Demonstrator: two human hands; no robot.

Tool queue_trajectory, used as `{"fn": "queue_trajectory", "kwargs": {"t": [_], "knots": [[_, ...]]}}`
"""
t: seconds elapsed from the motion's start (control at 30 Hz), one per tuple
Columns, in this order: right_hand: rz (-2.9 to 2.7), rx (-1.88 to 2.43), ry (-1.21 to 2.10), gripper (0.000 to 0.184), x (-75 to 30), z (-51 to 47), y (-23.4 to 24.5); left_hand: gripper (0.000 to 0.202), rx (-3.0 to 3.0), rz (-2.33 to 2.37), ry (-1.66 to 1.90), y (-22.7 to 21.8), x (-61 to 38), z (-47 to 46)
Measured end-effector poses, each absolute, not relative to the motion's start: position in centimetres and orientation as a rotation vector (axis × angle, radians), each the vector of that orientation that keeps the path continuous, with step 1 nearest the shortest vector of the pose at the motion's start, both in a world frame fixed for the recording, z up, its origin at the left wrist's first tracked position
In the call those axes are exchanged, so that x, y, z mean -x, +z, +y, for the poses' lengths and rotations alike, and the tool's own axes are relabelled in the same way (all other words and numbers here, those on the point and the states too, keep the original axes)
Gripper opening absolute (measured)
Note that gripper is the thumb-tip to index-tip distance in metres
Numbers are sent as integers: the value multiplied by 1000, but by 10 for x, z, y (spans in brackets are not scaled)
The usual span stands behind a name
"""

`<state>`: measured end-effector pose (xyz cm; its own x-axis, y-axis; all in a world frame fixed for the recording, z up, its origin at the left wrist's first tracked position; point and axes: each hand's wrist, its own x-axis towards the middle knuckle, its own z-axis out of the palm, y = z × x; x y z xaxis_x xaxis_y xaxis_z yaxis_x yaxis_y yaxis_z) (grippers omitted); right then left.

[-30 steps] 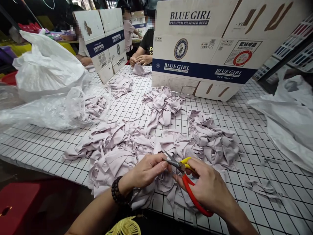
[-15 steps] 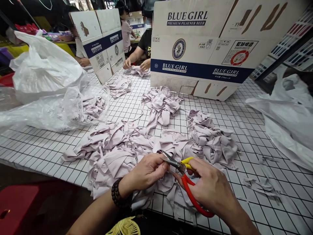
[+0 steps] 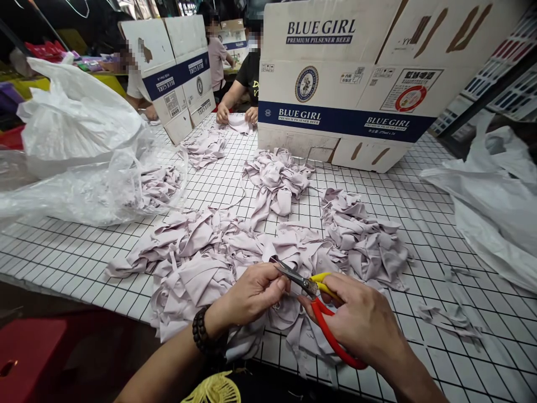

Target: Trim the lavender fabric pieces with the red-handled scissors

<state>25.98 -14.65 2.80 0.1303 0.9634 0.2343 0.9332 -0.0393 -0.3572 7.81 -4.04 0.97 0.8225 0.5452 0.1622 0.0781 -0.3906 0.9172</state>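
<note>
My right hand (image 3: 364, 324) is wrapped round a pair of scissors (image 3: 321, 305) with one yellow and one red handle, blades closed and pointing left. My left hand (image 3: 251, 294), with a dark bead bracelet at the wrist, pinches a pale lilac fabric piece (image 3: 280, 316) just under the blade tips. Both hands hover over the near edge of a white gridded table (image 3: 423, 224). A wide heap of the same lilac fabric pieces (image 3: 201, 252) lies right behind them.
A large Blue Girl carton (image 3: 348, 84) stands at the back, a second carton (image 3: 176, 67) to its left. White plastic bags (image 3: 75, 123) lie left and another bag (image 3: 495, 207) right. Other people's hands (image 3: 235, 115) handle fabric at the far end. Cut scraps (image 3: 448, 319) lie right.
The scissor blades have closed and dipped slightly toward my left fingers. The hands of the person at the far end have shifted on their fabric.
</note>
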Motion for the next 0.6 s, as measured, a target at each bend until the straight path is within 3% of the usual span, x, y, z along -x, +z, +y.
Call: {"fn": "queue_trajectory", "kwargs": {"t": [0.37,0.47,0.6], "knots": [[-1762,1883,115,41,-259,-145,22,32,-1811,489,555,9,-80,-41],[-1634,1887,419,48,-265,-142,22,34,-1788,529,525,8,-80,-42],[-1311,1788,925,32,-286,-142,16,39,-1769,650,579,7,-68,-31]]}}
